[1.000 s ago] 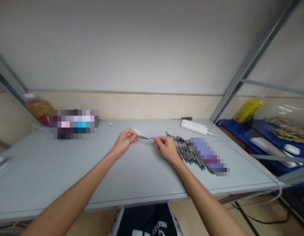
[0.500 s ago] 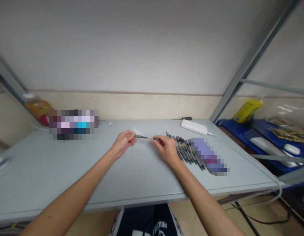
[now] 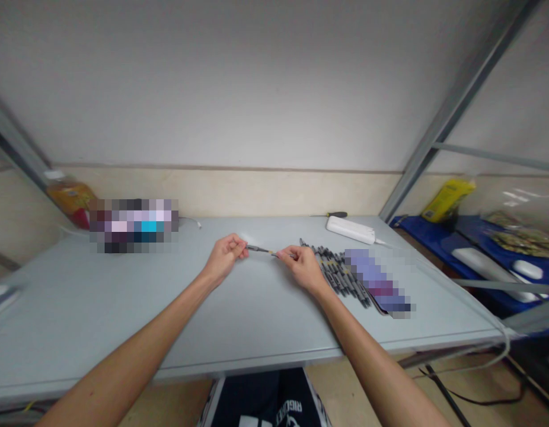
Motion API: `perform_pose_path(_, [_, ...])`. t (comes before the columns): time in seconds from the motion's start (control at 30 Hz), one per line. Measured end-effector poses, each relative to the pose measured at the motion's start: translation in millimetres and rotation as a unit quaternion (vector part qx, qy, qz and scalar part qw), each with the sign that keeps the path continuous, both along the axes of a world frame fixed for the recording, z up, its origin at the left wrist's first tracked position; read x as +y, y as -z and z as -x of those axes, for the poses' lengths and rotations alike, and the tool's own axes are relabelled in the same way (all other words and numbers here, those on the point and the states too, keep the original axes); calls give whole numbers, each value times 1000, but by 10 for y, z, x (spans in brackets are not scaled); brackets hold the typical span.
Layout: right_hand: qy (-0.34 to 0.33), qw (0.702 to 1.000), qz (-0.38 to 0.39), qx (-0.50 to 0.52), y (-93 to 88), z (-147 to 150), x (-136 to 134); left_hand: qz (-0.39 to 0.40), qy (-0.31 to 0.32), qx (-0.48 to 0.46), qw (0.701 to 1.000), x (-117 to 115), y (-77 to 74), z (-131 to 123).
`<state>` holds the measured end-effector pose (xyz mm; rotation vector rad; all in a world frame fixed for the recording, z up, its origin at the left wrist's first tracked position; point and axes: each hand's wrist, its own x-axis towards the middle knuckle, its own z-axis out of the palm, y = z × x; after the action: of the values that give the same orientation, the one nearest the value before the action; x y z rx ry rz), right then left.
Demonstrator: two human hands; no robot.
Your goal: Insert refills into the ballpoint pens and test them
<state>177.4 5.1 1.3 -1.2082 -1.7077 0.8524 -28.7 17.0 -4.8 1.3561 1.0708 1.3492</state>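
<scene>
A thin dark pen (image 3: 262, 249) is held level above the grey table (image 3: 123, 308), one end in each hand. My left hand (image 3: 224, 257) pinches its left end with closed fingers. My right hand (image 3: 302, 266) pinches its right end, fingers curled. Just right of my right hand lies a row of several dark pens (image 3: 334, 270) side by side on the table.
A white power strip (image 3: 350, 229) and a small screwdriver (image 3: 335, 214) lie at the back of the table. A bottle (image 3: 67, 196) stands at the back left. A metal shelf post (image 3: 439, 127) and blue bins (image 3: 439, 240) are to the right.
My hands hold the same pen throughout. My right hand has shifted slightly and its fingers have turned on the pen's right end; the pen stays in place.
</scene>
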Motion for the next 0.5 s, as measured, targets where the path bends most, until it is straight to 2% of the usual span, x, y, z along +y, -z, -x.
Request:
perform_pose_path(0.13, [6,997,43,69,35,11,23,12,14,-18,1000,3,-13,-18])
perform_pose_path(0.27, [24,990,33,135,44,22,38,64,83,-37,994,-28,-66,-25])
perform_pose_path(0.4, [22,995,-1,95,27,13,40,74,157,48,984,-54,-63,-17])
perform_pose_path(0.5, [17,998,2,61,22,13,29,43,135,106,984,-46,-31,-16])
